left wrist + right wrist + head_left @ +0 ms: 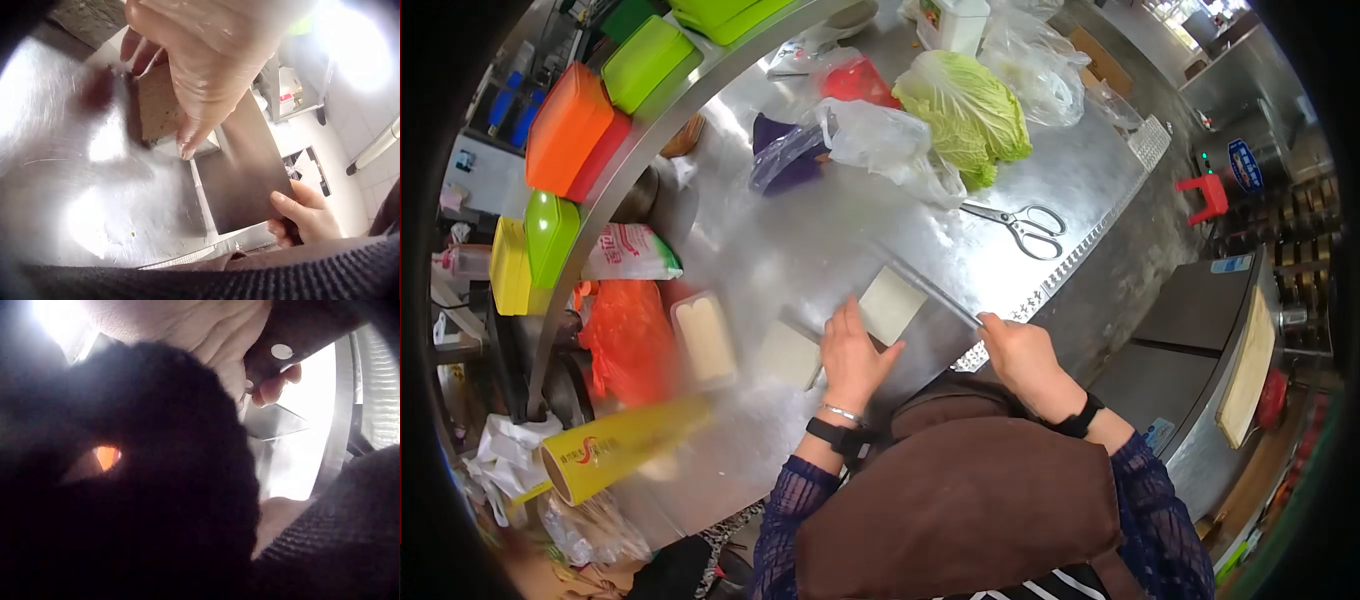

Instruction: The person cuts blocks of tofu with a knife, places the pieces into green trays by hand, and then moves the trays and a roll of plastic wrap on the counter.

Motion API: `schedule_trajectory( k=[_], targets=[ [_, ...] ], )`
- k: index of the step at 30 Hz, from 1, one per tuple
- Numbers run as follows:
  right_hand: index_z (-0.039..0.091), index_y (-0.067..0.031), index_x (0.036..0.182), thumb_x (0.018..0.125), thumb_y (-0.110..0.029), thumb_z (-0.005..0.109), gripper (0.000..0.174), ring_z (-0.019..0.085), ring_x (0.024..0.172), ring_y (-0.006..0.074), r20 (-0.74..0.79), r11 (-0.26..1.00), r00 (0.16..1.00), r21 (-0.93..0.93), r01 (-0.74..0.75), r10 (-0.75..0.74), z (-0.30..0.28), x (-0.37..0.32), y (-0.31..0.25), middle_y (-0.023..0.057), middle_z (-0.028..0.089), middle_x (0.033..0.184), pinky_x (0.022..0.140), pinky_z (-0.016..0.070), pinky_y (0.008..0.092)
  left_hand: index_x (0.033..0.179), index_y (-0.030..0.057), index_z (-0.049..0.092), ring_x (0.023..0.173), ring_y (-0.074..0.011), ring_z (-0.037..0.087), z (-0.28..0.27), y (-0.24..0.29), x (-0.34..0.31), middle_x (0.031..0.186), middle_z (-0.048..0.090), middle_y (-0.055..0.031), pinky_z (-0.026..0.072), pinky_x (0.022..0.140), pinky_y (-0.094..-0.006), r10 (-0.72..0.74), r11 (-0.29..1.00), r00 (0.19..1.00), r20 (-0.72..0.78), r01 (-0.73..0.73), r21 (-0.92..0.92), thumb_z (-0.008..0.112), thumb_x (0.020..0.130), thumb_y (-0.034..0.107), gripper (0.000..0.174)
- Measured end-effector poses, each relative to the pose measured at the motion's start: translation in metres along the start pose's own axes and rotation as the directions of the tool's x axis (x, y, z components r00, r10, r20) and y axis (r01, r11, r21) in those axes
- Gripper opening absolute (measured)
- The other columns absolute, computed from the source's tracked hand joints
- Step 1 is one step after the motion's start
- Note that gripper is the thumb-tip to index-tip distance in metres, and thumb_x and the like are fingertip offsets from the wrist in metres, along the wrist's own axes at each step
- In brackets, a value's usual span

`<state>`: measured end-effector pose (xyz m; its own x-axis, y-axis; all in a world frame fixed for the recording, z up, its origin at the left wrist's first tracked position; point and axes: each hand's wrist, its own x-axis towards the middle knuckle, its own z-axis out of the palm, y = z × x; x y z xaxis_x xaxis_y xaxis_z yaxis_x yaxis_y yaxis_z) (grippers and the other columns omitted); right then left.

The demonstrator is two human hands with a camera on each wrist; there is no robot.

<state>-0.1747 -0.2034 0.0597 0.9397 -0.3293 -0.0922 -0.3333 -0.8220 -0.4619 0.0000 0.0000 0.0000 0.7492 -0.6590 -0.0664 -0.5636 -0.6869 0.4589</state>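
Note:
Beneath me on the steel table [750, 440] lies a pale grey-beige square slab [892, 303], speckled like firm tofu or konjac. My left hand [855, 355] rests at its left side, fingers straight, thumb stretched along the near edge. Close up in the left wrist view, the left thumb [190, 137] touches the slab's side. My right hand [1025, 362] grips the handle of a cleaver, whose broad blade [240, 175] stands beside the slab, seen almost edge-on from the head. A second slab [788, 355] lies left of my left hand. Dark fabric blocks much of the right wrist view.
Scissors [1025, 228] lie at the right, near the perforated table edge. A Chinese cabbage [970, 110] and a plastic bag [880, 140] are farther back. To the left stand a white tray [705, 340], a red bag [625, 340] and a yellow tube [615, 450].

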Motion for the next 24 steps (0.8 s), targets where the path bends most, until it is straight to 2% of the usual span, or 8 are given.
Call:
schedule_trajectory(
  k=[2,5,9,15,18,24],
  targets=[
    [0.060,-0.0065,0.119,0.098,-0.012,0.065,0.023,0.069,0.067,0.0357,-0.047,0.998,0.999,0.056,0.022,-0.020,-0.017,-0.008,-0.004,0.0138,0.068,0.073,0.058,0.0532,0.0459,0.149,-0.0083,0.040,0.130,-0.0427,0.053,-0.001,0.007,-0.002,0.142,0.055,-0.0268,0.0458,0.110,-0.0492,0.022,1.000,0.999,-0.032,-0.023,-0.002,0.096,0.067,0.036,0.109],
    [0.060,-0.0063,0.119,0.098,-0.011,0.064,0.021,0.068,0.066,0.0353,-0.022,0.983,0.995,0.155,0.098,-0.095,-0.025,-0.008,-0.038,0.0137,0.067,0.073,0.057,0.0526,0.0457,0.147,-0.0099,0.042,0.127,-0.0432,0.054,-0.008,-0.006,-0.004,0.138,0.056,-0.0274,0.0469,0.108,-0.0479,0.014,0.998,1.000,0.011,-0.013,-0.058,0.096,0.066,0.034,0.106],
    [0.060,-0.0038,0.119,0.098,-0.008,0.065,0.023,0.069,0.073,0.0367,0.072,0.986,0.995,0.157,0.051,-0.063,-0.014,-0.010,-0.046,0.0155,0.070,0.082,0.062,0.0541,0.0461,0.142,-0.0114,0.046,0.125,-0.0436,0.056,-0.007,-0.012,-0.003,0.135,0.058,-0.0281,0.0478,0.107,-0.0470,0.033,0.996,0.999,-0.013,-0.034,-0.085,0.096,0.066,0.031,0.101],
    [0.061,-0.0055,0.121,0.098,-0.009,0.065,0.024,0.069,0.072,0.0371,0.063,0.993,0.997,0.108,0.038,-0.045,-0.009,-0.011,-0.051,0.0148,0.070,0.082,0.061,0.0540,0.0466,0.137,-0.0115,0.050,0.123,-0.0436,0.057,-0.006,-0.012,-0.001,0.133,0.059,-0.0278,0.0484,0.106,-0.0471,0.046,0.994,0.999,-0.020,-0.048,-0.100,0.097,0.065,0.030,0.095],
    [0.061,-0.0042,0.118,0.097,-0.011,0.064,0.022,0.066,0.060,0.0351,-0.014,0.991,0.996,0.101,0.090,-0.089,-0.003,-0.011,-0.051,0.0135,0.065,0.070,0.053,0.0518,0.0458,0.136,-0.0112,0.050,0.123,-0.0436,0.057,-0.007,-0.012,-0.001,0.132,0.059,-0.0273,0.0487,0.106,-0.0469,0.050,0.994,0.999,-0.016,-0.051,-0.101,0.097,0.065,0.030,0.094],
    [0.063,-0.0024,0.118,0.097,-0.010,0.063,0.022,0.065,0.059,0.0351,-0.034,0.993,0.996,0.081,0.084,-0.081,-0.002,-0.011,-0.053,0.0144,0.064,0.069,0.052,0.0518,0.0454,0.134,-0.0105,0.051,0.121,-0.0434,0.058,-0.007,-0.014,0.001,0.131,0.060,-0.0266,0.0492,0.104,-0.0468,0.058,0.994,0.998,-0.009,-0.059,-0.089,0.097,0.065,0.031,0.093]
  ],
)
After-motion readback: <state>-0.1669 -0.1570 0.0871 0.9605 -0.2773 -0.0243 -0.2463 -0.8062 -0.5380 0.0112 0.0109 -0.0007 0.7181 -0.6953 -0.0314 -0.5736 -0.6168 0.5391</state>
